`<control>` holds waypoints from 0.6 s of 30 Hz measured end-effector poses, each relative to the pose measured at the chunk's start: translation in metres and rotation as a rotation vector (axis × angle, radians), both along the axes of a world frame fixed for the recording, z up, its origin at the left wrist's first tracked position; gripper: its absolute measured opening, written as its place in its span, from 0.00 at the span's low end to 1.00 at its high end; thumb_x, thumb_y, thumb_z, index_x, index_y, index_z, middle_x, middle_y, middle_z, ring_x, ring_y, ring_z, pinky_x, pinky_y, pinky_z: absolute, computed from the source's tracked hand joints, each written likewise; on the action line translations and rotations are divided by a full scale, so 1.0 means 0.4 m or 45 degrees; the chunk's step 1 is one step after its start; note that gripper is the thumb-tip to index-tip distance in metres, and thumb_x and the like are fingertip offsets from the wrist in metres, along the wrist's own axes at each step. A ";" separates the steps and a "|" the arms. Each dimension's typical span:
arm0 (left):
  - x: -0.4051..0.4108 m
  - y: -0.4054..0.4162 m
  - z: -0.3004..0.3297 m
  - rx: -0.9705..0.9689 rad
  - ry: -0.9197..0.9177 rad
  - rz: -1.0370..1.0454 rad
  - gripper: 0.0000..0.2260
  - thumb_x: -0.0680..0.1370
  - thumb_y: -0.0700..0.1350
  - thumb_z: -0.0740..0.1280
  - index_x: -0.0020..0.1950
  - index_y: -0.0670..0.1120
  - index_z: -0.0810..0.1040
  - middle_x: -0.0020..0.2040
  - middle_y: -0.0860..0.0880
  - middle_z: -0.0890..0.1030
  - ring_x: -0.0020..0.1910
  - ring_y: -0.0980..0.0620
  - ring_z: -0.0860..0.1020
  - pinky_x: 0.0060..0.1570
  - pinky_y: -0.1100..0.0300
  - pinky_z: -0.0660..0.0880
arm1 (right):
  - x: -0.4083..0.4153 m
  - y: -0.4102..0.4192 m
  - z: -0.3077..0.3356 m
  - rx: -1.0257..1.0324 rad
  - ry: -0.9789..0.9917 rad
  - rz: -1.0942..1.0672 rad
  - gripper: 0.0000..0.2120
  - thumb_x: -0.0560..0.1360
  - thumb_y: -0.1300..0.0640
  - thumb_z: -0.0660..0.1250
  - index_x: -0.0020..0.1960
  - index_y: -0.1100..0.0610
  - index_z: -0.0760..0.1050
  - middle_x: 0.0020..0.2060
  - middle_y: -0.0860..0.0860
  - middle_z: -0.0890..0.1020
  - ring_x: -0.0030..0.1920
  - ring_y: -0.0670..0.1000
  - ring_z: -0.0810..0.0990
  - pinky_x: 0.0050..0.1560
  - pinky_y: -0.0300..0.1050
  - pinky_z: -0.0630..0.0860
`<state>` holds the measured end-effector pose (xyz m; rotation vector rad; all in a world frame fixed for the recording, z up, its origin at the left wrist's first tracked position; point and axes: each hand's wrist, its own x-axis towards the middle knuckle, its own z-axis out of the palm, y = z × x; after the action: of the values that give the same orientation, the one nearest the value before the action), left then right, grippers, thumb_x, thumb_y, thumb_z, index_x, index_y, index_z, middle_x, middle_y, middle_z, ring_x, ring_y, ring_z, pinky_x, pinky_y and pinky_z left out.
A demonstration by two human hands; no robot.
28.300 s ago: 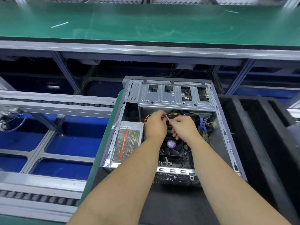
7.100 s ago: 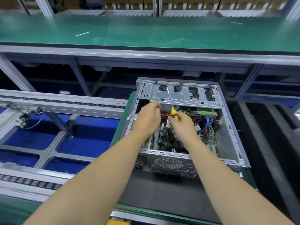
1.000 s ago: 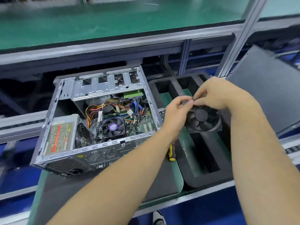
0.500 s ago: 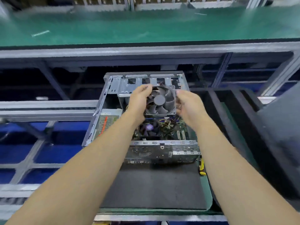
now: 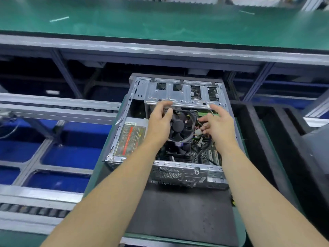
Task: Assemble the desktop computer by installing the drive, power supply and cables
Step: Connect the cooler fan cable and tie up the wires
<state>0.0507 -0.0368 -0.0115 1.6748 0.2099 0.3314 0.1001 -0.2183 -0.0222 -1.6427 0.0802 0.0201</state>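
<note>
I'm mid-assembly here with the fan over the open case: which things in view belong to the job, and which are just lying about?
In the job:
- black fan, in the left hand grip
- right hand, fingers at the white connector
- open case
- power supply
- drive cage

Lying about:
- black foam tray
- green belt
- roller conveyor
- black mat

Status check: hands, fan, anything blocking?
Left hand grips fan over open case. Right hand open beside it, by loose cables. Cables crowd the space below.
</note>
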 end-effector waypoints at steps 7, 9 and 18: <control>0.017 0.003 -0.024 0.137 0.061 -0.146 0.10 0.83 0.43 0.62 0.59 0.58 0.74 0.49 0.60 0.77 0.48 0.65 0.77 0.48 0.69 0.72 | -0.002 0.008 -0.019 -0.465 -0.170 -0.093 0.08 0.82 0.58 0.59 0.51 0.46 0.74 0.38 0.46 0.79 0.35 0.41 0.75 0.34 0.34 0.72; 0.011 0.001 -0.023 0.142 0.045 -0.192 0.11 0.82 0.42 0.63 0.58 0.58 0.75 0.47 0.62 0.77 0.47 0.68 0.76 0.48 0.70 0.74 | -0.003 0.007 -0.016 -0.446 -0.205 -0.096 0.08 0.81 0.56 0.61 0.46 0.44 0.73 0.37 0.47 0.79 0.32 0.40 0.74 0.31 0.30 0.70; -0.001 0.000 -0.005 -0.116 -0.074 -0.215 0.14 0.80 0.34 0.62 0.56 0.53 0.76 0.52 0.51 0.80 0.50 0.54 0.78 0.49 0.60 0.75 | -0.031 0.022 -0.002 -0.403 -0.140 0.264 0.01 0.77 0.46 0.69 0.46 0.41 0.79 0.47 0.59 0.84 0.37 0.49 0.79 0.42 0.50 0.76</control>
<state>0.0503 -0.0368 -0.0134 1.5788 0.0389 0.2396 0.0878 -0.2095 -0.0228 -1.9594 -0.1800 0.0789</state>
